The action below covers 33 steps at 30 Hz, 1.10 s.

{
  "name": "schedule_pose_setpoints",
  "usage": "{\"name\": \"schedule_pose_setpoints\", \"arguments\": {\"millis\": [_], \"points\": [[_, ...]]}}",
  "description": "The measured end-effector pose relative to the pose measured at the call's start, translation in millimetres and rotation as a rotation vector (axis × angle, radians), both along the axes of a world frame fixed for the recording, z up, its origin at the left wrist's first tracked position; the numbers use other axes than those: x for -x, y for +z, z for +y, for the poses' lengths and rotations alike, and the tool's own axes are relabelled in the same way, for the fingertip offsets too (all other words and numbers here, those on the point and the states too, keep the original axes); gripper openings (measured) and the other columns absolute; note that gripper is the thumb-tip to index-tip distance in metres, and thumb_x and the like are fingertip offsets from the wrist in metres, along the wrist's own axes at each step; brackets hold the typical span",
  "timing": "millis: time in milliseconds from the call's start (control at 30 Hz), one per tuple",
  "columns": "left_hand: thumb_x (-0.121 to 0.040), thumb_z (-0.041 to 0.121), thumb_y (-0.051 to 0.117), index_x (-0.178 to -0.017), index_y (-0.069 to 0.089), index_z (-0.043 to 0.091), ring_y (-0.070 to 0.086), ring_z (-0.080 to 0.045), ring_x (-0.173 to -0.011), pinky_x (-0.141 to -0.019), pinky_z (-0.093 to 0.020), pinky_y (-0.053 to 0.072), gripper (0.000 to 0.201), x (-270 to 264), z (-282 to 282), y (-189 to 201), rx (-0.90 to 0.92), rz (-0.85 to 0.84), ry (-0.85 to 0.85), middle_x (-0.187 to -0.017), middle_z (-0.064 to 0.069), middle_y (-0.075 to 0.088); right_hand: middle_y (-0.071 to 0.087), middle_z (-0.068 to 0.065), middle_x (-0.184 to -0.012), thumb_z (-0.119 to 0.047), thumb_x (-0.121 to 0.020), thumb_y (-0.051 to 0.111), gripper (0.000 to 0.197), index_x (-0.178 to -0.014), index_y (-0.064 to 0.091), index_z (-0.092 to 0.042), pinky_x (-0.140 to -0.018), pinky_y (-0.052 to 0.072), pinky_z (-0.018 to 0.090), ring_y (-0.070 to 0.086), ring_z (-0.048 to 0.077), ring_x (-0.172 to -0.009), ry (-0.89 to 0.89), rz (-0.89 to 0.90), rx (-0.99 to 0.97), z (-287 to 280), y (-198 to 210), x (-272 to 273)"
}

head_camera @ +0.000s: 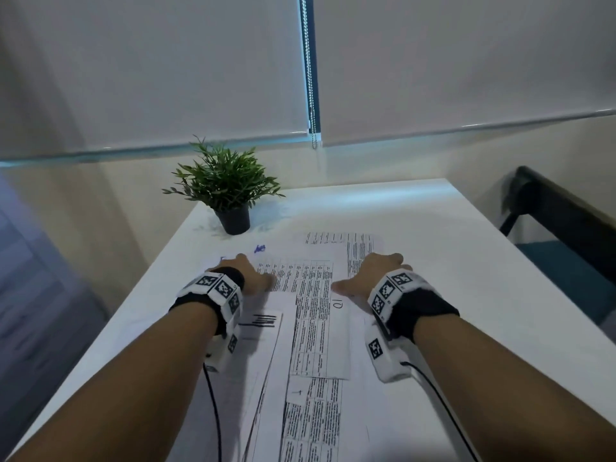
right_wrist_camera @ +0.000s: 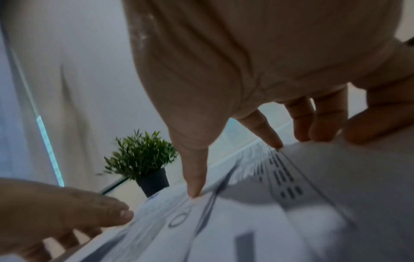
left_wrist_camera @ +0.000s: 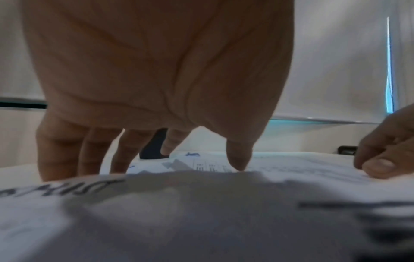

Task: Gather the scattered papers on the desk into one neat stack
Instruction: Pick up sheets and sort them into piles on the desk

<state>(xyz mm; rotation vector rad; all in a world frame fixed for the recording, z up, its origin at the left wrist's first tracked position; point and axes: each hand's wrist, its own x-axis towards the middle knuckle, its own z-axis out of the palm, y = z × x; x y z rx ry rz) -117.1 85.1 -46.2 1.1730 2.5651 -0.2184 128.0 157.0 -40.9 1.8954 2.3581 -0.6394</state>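
Observation:
Several printed white papers (head_camera: 311, 315) lie loosely overlapped along the middle of the white desk (head_camera: 483, 261), running from mid-desk to the near edge. My left hand (head_camera: 248, 273) rests on the left side of the spread, fingers straight and fingertips (left_wrist_camera: 238, 162) down on the sheets (left_wrist_camera: 291, 168). On the right side my right hand (head_camera: 373, 273) presses likewise, its thumb and fingertips (right_wrist_camera: 274, 140) touching the printed paper (right_wrist_camera: 280, 177). Neither hand curls round a sheet. A sheet with blue ink (head_camera: 260, 249) pokes out beyond the left hand.
A small potted plant (head_camera: 230, 191) in a black pot stands at the desk's back left, just beyond the papers. A dark chair (head_camera: 563, 228) with a teal seat stands at the right. Closed roller blinds (head_camera: 466, 61) hang behind. Cables trail from both wrists.

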Motion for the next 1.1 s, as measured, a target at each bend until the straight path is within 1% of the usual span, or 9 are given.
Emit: {"name": "schedule_pose_setpoints", "arguments": {"millis": [100, 200, 367, 467, 567, 800, 867, 933, 1100], "points": [[-0.064, 0.076, 0.058, -0.126, 0.055, 0.013, 0.063, -0.036, -0.113, -0.098, -0.047, 0.05, 0.088, -7.4, 5.9, 0.3, -0.021, 0.046, 0.016, -0.125, -0.015, 0.065, 0.046, 0.017, -0.125, -0.076, -0.064, 0.07, 0.082, -0.118, 0.054, -0.016, -0.097, 0.046, 0.048, 0.05, 0.041, -0.119, 0.021, -0.028, -0.018, -1.6, 0.8, 7.7], [-0.07, 0.049, 0.073, -0.129, 0.045, 0.012, 0.062, -0.035, -0.112, -0.097, -0.046, 0.052, 0.075, -14.9, 15.5, 0.6, -0.126, -0.035, 0.017, -0.122, -0.013, 0.063, 0.056, 0.014, -0.108, -0.06, -0.069, 0.078, 0.054, -0.091, 0.053, -0.017, -0.094, 0.049, 0.044, 0.057, 0.036, -0.114, 0.058, 0.04, 0.006, 3.4, -1.0, 14.4], [-0.063, 0.032, 0.089, -0.153, 0.023, 0.008, 0.055, -0.039, -0.126, -0.089, -0.041, 0.053, 0.114, -4.6, 15.2, -0.3, -0.283, -0.318, 0.187, -0.152, -0.021, 0.041, 0.055, 0.006, -0.089, -0.032, -0.071, 0.085, 0.045, -0.066, 0.041, -0.025, -0.099, 0.055, 0.045, 0.052, 0.029, -0.092, 0.059, 0.185, 0.092, 12.3, -4.3, 10.8], [-0.063, 0.009, 0.081, -0.111, 0.069, -0.001, 0.068, -0.036, -0.106, -0.088, -0.043, 0.059, 0.051, -3.6, 10.5, 2.4, -0.499, -0.428, 0.153, -0.113, -0.018, 0.071, 0.059, 0.008, -0.095, -0.023, -0.076, 0.08, 0.03, -0.072, 0.051, -0.019, -0.082, 0.058, 0.037, 0.057, 0.027, -0.084, 0.016, 0.269, 0.105, 17.8, -6.2, 7.6], [-0.078, 0.005, 0.071, -0.074, 0.074, 0.013, 0.069, -0.028, -0.08, -0.073, -0.038, 0.057, 0.009, -15.6, 5.0, 25.3, -0.81, -0.511, 0.068, -0.084, -0.014, 0.075, 0.063, 0.003, -0.08, -0.017, -0.087, 0.071, 0.014, -0.078, 0.064, -0.009, -0.053, 0.045, 0.021, 0.061, 0.018, -0.069, -0.021, 0.411, -0.015, 23.4, 5.1, -3.9], [-0.104, 0.009, 0.051, -0.119, 0.069, 0.011, 0.068, -0.025, -0.106, -0.092, -0.039, 0.056, 0.024, -45.2, -21.1, 112.5, -1.327, -0.799, -0.094, -0.114, -0.005, 0.073, 0.055, -0.005, -0.067, -0.02, -0.098, 0.066, 0.028, -0.075, 0.05, -0.019, -0.058, 0.044, 0.018, 0.05, 0.0, -0.055, -0.023, 1.137, -0.451, -2.0, 71.2, -36.2], [-0.104, 0.007, 0.048, -0.116, 0.067, 0.014, 0.069, -0.025, -0.098, -0.084, -0.039, 0.059, 0.024, -52.9, -33.7, 135.3, -1.44, -0.869, -0.125, -0.11, -0.006, 0.073, 0.072, -0.008, -0.089, -0.021, -0.097, 0.069, 0.006, -0.097, 0.064, -0.024, -0.07, 0.055, 0.019, 0.068, -0.001, -0.076, 0.048, 1.187, -0.392, -19.4, 88.7, -38.4], [-0.103, 0.003, 0.047, -0.119, 0.062, 0.011, 0.072, -0.029, -0.091, -0.075, -0.039, 0.062, 0.024, -58.4, -51.7, 153.3, -1.529, -0.888, -0.171, -0.109, -0.011, 0.073, 0.075, -0.009, -0.102, -0.018, -0.097, 0.069, 0.02, -0.117, 0.07, -0.02, -0.079, 0.058, 0.025, 0.072, 0.005, -0.09, 0.088, 1.137, -0.385, -35.7, 96.8, -37.3], [-0.099, 0.008, 0.059, -0.144, 0.038, 0.016, 0.072, -0.023, -0.095, -0.069, -0.031, 0.06, 0.05, -45.4, -95.4, 167.7, -1.3, -0.786, -0.106, -0.116, -0.003, 0.067, 0.075, -0.005, -0.092, -0.014, -0.096, 0.068, 0.016, -0.111, 0.073, -0.014, -0.078, 0.055, 0.032, 0.068, 0.012, -0.082, 0.054, 1.289, -0.28, -80.2, 112.4, -20.8]]}}
